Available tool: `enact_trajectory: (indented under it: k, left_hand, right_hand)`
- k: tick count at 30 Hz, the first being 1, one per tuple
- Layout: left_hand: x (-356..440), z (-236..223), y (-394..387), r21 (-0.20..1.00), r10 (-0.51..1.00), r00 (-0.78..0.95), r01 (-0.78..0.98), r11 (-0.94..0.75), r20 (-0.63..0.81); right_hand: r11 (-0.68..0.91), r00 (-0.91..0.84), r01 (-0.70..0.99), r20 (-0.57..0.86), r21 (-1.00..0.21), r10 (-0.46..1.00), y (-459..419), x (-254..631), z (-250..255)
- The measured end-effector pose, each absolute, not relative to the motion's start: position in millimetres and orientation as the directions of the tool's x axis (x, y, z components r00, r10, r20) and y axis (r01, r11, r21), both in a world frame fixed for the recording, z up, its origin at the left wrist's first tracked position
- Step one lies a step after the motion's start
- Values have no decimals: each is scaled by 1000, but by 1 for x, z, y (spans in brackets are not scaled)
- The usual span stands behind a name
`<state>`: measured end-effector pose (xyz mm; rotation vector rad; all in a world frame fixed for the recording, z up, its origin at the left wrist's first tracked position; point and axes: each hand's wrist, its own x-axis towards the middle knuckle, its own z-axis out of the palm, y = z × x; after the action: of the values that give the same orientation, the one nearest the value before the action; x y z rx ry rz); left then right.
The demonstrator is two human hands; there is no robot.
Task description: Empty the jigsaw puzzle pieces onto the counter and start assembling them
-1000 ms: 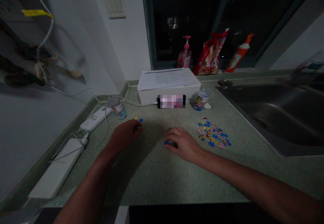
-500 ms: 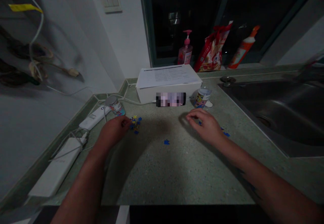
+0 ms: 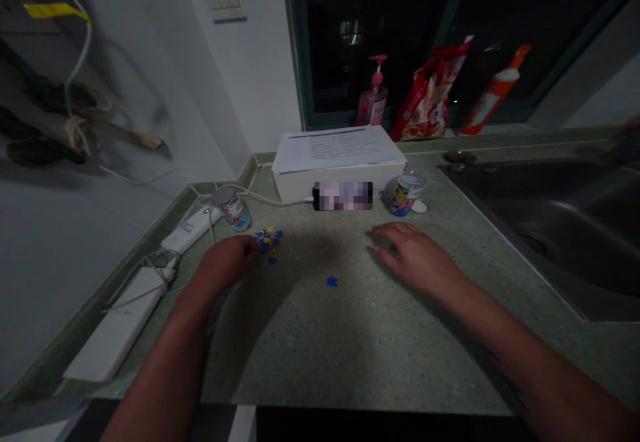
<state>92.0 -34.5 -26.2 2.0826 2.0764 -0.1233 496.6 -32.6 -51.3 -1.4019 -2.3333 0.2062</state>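
A single blue jigsaw piece (image 3: 332, 282) lies on the counter between my hands. My left hand (image 3: 227, 262) is curled at the left edge of a small pile of blue and yellow jigsaw pieces (image 3: 269, 243); whatever its fingertips hold is hidden. Over on the right, my right hand (image 3: 415, 255) hovers low, thumb apart from the fingers and nothing visible between them. It covers the spot where the larger pile of pieces lay, so that pile is hidden now.
Behind are a phone (image 3: 343, 196) leaning on a white box (image 3: 295, 185), a clear printed jar (image 3: 406, 195) beside a round lid (image 3: 419, 207), and a lidded jar (image 3: 234, 212). Power strips (image 3: 123, 329) with cables run along the left; a steel sink (image 3: 545, 229) is at right.
My right hand left the blue piece mid-counter and moved right over the larger pile, its fingers spreading. My left hand shifted left, uncovering more of the small pile.
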Motion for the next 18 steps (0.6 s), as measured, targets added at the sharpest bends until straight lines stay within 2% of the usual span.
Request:
enact_trajectory:
  k: [6,11,18]
  left_hand:
    - [100,-28,-36,180,961,124,980,-81,-246]
    - [102,-28,-37,161,954,123,984,-81,-272]
    - [115,-23,-41,144,933,151,984,-109,-326]
  right_hand:
    - [504,-458,833,226,-230,860,-36,494,-59]
    - [508,-474,844,203,-173,857,-43,485,-57]
    - [492,-474,855,137,-166,870,-47,480,-52]
